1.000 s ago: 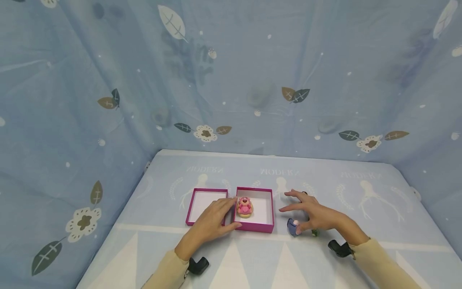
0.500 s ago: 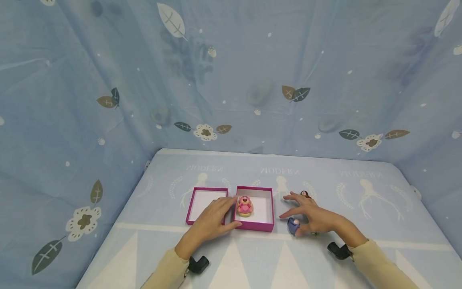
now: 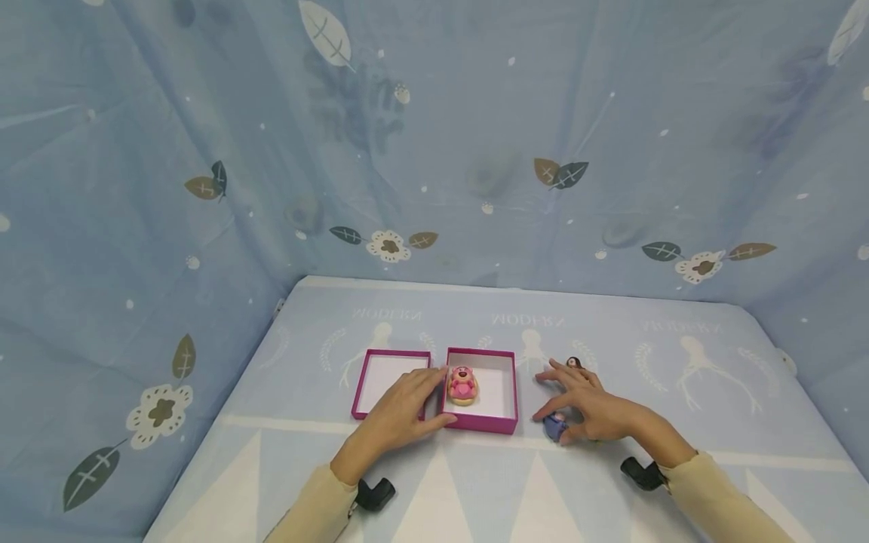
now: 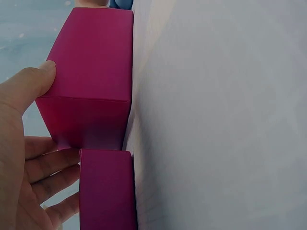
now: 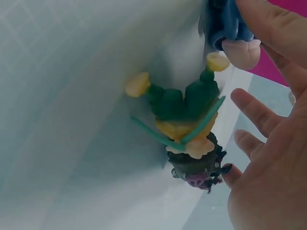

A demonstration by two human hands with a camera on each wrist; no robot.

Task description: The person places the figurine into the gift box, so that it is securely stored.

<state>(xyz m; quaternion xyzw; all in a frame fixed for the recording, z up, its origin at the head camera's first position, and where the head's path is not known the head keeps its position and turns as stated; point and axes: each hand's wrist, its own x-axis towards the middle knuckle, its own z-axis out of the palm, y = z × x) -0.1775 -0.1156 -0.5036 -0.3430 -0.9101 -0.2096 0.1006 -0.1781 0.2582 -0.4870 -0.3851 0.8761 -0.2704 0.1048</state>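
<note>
My left hand (image 3: 402, 407) holds the left side of a magenta open box (image 3: 498, 427). In the left wrist view, its thumb (image 4: 41, 81) lies on the front wall and its fingers lie against the left wall. Inside the box's left half sits a pink bear figurine (image 3: 463, 386) with a cream base. My right hand (image 3: 600, 411) pinches a blue figurine (image 3: 555, 427) between thumb and index finger at the table, right of the box. Below that hand in the right wrist view lies a green-and-yellow figurine (image 5: 184, 110) with dark hair.
A shallow magenta lid (image 3: 383, 377) with a white inside lies face up left of the box. A brown-haired figurine (image 3: 574, 363) shows behind my right fingers. A patterned light-blue cloth covers the table (image 3: 326, 467); blue curtains (image 3: 434, 136) rise behind and at the sides.
My right index finger has come down to the blue figurine, closing the gap to the thumb. The blue figurine has turned slightly. My left hand and the box stay put.
</note>
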